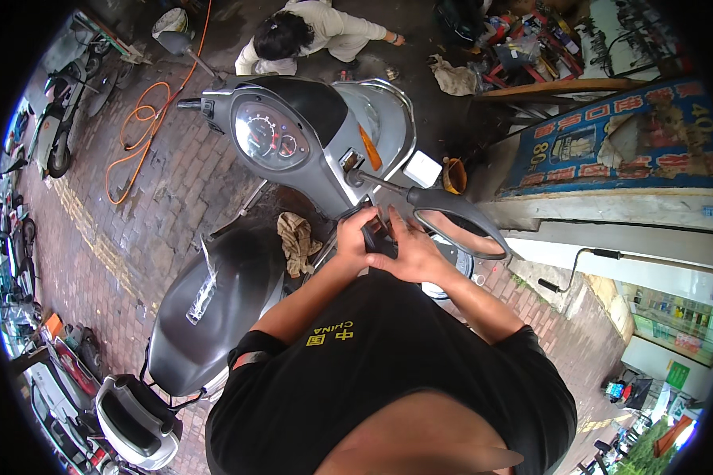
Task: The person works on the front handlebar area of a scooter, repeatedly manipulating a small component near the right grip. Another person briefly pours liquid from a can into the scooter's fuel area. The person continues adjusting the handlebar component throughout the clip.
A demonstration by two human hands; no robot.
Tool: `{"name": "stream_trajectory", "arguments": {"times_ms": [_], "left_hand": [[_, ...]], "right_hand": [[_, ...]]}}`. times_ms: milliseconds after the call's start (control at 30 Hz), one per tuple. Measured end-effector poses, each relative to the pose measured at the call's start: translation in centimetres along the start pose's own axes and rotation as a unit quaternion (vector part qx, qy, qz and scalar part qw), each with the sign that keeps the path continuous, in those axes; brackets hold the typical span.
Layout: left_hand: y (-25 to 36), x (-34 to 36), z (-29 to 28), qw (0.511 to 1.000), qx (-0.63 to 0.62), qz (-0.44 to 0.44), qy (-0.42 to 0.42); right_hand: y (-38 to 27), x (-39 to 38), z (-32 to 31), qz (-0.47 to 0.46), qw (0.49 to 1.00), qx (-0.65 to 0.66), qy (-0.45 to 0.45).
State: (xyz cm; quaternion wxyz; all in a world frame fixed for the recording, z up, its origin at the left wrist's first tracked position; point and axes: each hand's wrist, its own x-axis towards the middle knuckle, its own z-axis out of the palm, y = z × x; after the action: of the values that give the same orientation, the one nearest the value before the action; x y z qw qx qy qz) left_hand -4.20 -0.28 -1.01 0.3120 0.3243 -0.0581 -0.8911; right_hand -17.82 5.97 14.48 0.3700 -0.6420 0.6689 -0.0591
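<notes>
A grey scooter [305, 186] stands in front of me, its round dashboard [271, 136] facing up. At the near right end of its handlebar is a black handlebar grip [379, 235], mostly covered by my hands. My left hand [354, 237] is closed around its left side, fingers bent. My right hand [413, 252] holds it from the right, with the fingers lying along it and the thumb reaching across toward my left hand. Dark smudges mark the right fingers. Just beyond, the scooter's right mirror [463, 229] sticks out above my right hand.
The black seat [214, 313] and a crumpled cloth [296, 241] lie left of my forearm. Another person [305, 36] crouches beyond the scooter. An orange hose [144, 131] coils on the brick paving. A crank-handled rod [582, 265], a blue sign [618, 138] and piled tools [531, 47] are at right.
</notes>
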Motion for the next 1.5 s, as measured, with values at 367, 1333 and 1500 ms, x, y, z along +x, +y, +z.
{"name": "stream_trajectory", "arguments": {"times_ms": [367, 1333, 1500], "left_hand": [[-0.5, -0.8, 2.3, 0.993, 0.036, 0.088, 0.077], [-0.3, -1.4, 3.0, 0.988, 0.034, 0.090, 0.119], [-0.4, -1.2, 3.2, 0.986, 0.042, 0.102, 0.123]], "right_hand": [[3.9, 2.1, -0.3, -0.020, 0.942, 0.334, -0.032], [9.5, 0.1, 6.6, 0.077, 0.907, 0.376, 0.172], [8.9, -0.1, 7.5, 0.006, 0.916, 0.361, 0.172]]}}
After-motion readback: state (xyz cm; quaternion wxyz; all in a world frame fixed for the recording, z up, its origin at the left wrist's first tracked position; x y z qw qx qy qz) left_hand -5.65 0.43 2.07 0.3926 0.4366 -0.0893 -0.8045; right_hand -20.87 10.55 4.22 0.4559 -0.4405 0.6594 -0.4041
